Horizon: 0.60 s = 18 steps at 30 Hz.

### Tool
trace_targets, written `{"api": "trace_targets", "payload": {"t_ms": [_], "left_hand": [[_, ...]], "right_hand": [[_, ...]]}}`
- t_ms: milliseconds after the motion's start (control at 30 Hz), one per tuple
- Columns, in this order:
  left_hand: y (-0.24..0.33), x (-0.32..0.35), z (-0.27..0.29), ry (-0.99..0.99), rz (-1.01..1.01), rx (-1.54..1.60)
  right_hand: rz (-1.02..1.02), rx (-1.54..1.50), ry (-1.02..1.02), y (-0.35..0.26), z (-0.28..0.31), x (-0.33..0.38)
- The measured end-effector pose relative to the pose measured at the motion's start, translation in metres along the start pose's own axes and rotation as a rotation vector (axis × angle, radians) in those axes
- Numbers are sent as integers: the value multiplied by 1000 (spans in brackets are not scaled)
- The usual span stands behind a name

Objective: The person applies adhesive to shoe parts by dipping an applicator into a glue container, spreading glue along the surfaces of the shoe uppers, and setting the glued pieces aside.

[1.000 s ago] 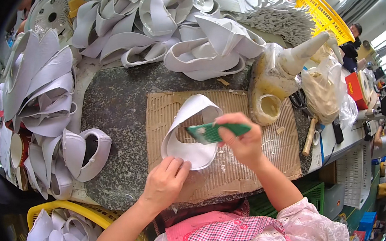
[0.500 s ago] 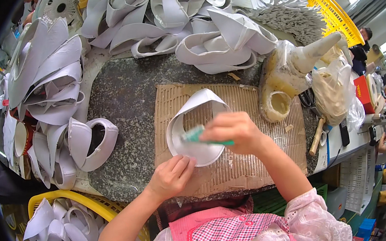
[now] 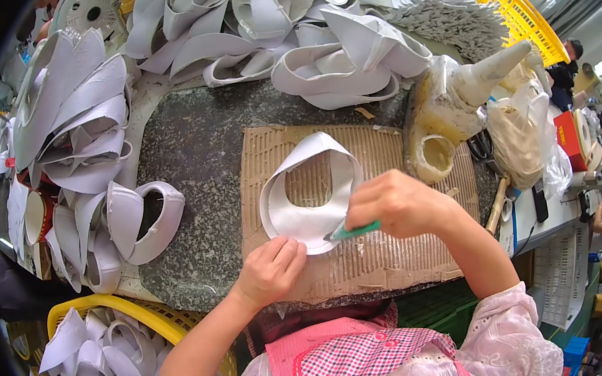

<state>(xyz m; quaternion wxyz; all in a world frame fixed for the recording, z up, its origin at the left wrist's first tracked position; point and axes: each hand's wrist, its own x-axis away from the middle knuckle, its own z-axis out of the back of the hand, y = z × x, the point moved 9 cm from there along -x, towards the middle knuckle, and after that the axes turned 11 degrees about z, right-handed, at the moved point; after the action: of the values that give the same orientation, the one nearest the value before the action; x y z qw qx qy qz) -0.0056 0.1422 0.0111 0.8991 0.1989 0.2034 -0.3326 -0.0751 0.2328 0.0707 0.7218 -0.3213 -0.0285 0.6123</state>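
A white shoe upper, bent into a closed ring, lies on the corrugated cardboard in front of me. My left hand is closed at its lower left edge, fingertips pinching the rim. In my right hand, closed, is a slim green tool, its tip at the upper's lower right edge. Fingers hide most of the handle, and the kind of tip is too small to make out. A glue-crusted pot with a round opening and a pale spout stands to the right of the cardboard.
White uppers are heaped along the far edge and stacked at the left. A yellow basket holds several more at lower left. Scissors, a wooden handle and a plastic bag lie at right. Other people work beyond.
My right hand has moved slightly right, taking the green tool from over the middle of the upper to its lower right edge. The left hand stays at the rim.
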Motion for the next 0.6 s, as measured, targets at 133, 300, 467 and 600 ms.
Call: {"api": "trace_targets", "payload": {"t_ms": [133,300,467,600], "left_hand": [[4,-7,-5,-8,-9,-2],[-11,-15,-1,11,86,39],[-39,-16,20,35,374,239],[-76,-47,37,93,728,681]], "right_hand": [[-28,-4,193,14,8,9],[-235,-192,285,20,35,57],[-234,-980,1156,31,-8,134],[-325,-1056,1284,32,-54,177]]}}
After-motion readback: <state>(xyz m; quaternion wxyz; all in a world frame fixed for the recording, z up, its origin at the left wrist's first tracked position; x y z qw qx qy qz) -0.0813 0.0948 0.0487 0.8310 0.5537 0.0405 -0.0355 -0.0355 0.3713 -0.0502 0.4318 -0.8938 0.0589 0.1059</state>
